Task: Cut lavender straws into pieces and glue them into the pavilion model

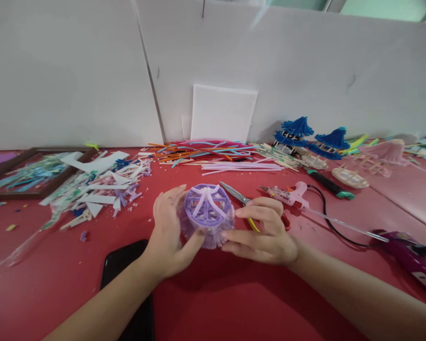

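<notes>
A small purple pipe-cleaner craft (206,206) is held above the red table, with a round spoked frame on top and a fringed skirt below. Two pale lilac strips fork across its top. My left hand (170,229) grips it from the left, thumb at the front edge and fingers around the far side. At its right side, my right hand (262,232) presses fingertips against the fringe. Scissors (236,194) lie behind my right hand, which partly covers them.
A pink glue gun (287,195) with a glue stick lies right, its cord running to a purple power strip (412,258). Pipe cleaners (206,151) are piled at the back. Scraps (110,184) and a black phone (124,265) lie left. Blue pipe-cleaner crafts (294,130) stand back right.
</notes>
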### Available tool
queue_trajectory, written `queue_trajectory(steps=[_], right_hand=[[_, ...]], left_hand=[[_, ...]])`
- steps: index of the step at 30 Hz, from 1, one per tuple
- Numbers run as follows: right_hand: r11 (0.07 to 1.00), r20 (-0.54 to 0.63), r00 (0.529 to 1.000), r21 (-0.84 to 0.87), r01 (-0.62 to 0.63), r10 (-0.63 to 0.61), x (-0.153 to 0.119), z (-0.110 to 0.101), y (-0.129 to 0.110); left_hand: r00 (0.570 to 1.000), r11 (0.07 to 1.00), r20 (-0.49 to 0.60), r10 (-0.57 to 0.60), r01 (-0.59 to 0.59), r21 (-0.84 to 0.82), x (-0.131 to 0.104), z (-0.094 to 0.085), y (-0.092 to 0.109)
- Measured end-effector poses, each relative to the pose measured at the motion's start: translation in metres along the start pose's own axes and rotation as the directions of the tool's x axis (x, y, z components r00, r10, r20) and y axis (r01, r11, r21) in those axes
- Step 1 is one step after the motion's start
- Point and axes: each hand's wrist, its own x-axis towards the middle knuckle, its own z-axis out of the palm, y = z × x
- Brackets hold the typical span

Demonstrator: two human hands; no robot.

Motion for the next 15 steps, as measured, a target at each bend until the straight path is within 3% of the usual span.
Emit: queue_trajectory(steps=[11, 15], right_hand=[[0.995, 0.032, 0.998, 0.08, -0.052, 0.049, 0.007, 0.007, -0.012], [0.985, 0.066, 0.99, 0.114, -0.133, 0.126, 0.005, 0.012, -0.017]], left_hand=[[0.999, 0.997, -0.021, -0.03, 0.031, 0.073, 0.001, 0.002, 0.01], [0.997, 0.996, -0.022, -0.067, 0.068, 0.048, 0.0, 0.001, 0.01]])
